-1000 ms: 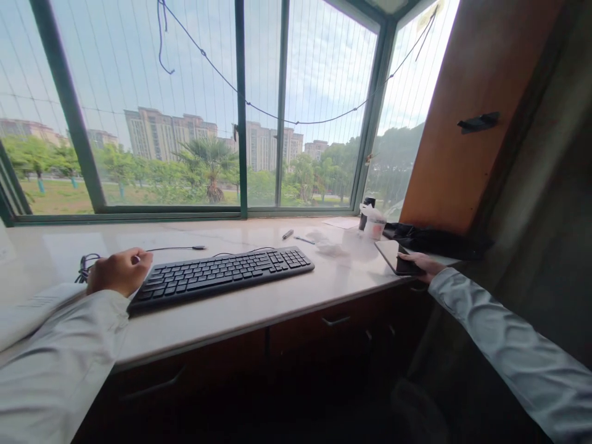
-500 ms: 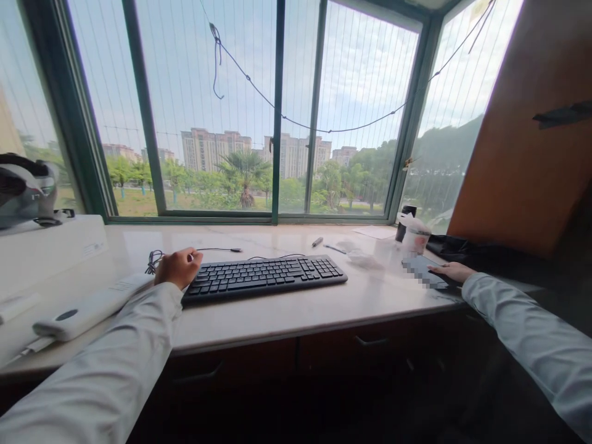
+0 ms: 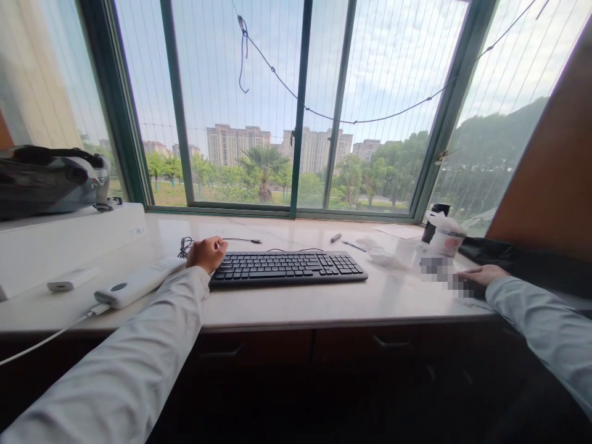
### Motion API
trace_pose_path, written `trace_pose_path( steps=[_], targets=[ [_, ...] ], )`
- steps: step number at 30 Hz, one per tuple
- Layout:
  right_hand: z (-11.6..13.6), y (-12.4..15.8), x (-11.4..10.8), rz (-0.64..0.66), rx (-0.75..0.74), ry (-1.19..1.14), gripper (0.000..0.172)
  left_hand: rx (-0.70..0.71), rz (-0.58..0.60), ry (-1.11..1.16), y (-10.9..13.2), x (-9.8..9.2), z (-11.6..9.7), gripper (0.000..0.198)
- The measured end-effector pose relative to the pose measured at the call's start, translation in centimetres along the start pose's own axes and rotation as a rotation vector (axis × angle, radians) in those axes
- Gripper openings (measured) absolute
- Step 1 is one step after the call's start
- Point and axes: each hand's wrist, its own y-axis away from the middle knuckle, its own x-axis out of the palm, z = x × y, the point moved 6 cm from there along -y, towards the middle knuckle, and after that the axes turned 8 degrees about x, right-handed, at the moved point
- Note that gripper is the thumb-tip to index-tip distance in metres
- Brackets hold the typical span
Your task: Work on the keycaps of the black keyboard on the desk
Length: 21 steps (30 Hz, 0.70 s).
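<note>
My left hand (image 3: pixel 208 253) is curled into a fist at the left end of the black keyboard (image 3: pixel 291 268). Its fingertips are turned away, so anything inside them is hidden. A thin black cable (image 3: pixel 243 240) lies just behind this hand. Far to the right, my right hand (image 3: pixel 485 275) has its fingers bent around the near edge of a flat, dark thing (image 3: pixel 462 285). Pixelation covers most of that thing, so its kind cannot be made out. It is low over the worktop, beside a plastic-wrapped cup (image 3: pixel 448 237).
A white power bank (image 3: pixel 139 283) and a small white device (image 3: pixel 71 280) lie left of the keyboard. Behind them, a headset (image 3: pixel 55 179) rests on a white box (image 3: pixel 92 240). A pen (image 3: pixel 354 246), clear plastic (image 3: pixel 386 258) and a black cylinder (image 3: pixel 435 223) are toward the right.
The view has turned left, so everything appears further right. My right hand has changed its angle, and the pixelated thing now looks darker. My left hand keeps its place by the keyboard.
</note>
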Motion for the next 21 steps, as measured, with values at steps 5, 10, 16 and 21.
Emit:
trace_pose_path(
  steps=[5,10,16,21],
  targets=[
    [-0.7,0.7,-0.3,-0.141,0.086,0.175,0.055,-0.006,-0.009,0.005,0.1,-0.1,0.0,0.036],
    [1.7,3.0,1.2,-0.043,-0.056,0.311,0.037,-0.003,0.015,-0.001,0.1,-0.1,-0.2,0.036],
    [7.9,10.0,7.2,0.046,-0.504,0.485,0.014,0.016,0.038,-0.017,0.2,-0.2,-0.4,0.035],
    [12.8,17.2,15.1,0.172,-0.781,0.538,0.023,0.007,0.085,-0.069,0.1,-0.4,-0.5,0.033]
  ],
)
